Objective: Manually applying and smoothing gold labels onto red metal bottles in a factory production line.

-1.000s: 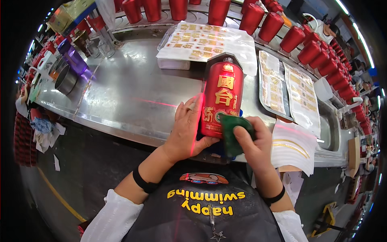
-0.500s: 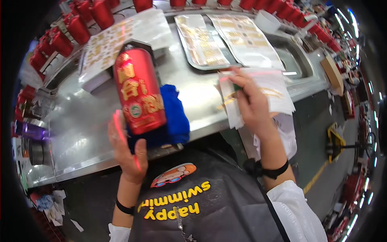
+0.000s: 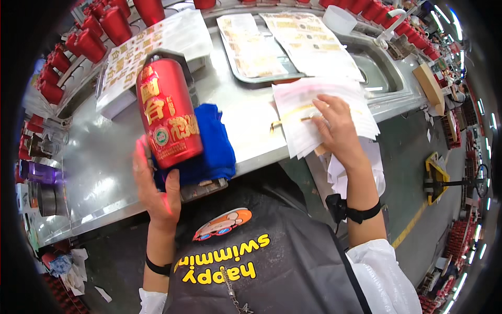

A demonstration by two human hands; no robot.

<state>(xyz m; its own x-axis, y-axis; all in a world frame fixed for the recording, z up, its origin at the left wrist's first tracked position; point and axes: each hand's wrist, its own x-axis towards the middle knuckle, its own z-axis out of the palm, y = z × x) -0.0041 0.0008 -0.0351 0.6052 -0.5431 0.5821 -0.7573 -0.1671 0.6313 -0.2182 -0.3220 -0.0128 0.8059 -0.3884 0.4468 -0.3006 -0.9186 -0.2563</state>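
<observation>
A red bottle with raised gold lettering and a round green emblem (image 3: 168, 112) lies tilted over a folded blue cloth (image 3: 217, 149) on the steel worktop. My left hand (image 3: 157, 186) is at the bottle's lower left, thumb and fingers apart around its base; whether it touches cannot be made out. My right hand (image 3: 337, 128) is over a stack of white sheets (image 3: 298, 138), its fingers stretched out and thumb apart. Gold strips (image 3: 293, 116) lie on the top sheet by its fingertips. A small brownish piece near the thumb is too small to name.
Behind are a tray with decal sheets (image 3: 251, 52), more decal sheets (image 3: 314, 42), and another sheet on a box (image 3: 157, 44). A sink (image 3: 384, 73) with a white bowl (image 3: 339, 20) is at the right. Red bottles (image 3: 115, 25) line the back. A yellow pallet jack (image 3: 436, 178) stands on the floor.
The view has shifted slightly. My right hand's fingers have spread over the sheets, and a green piece seen under them before no longer shows. My left hand stays by the bottle's base.
</observation>
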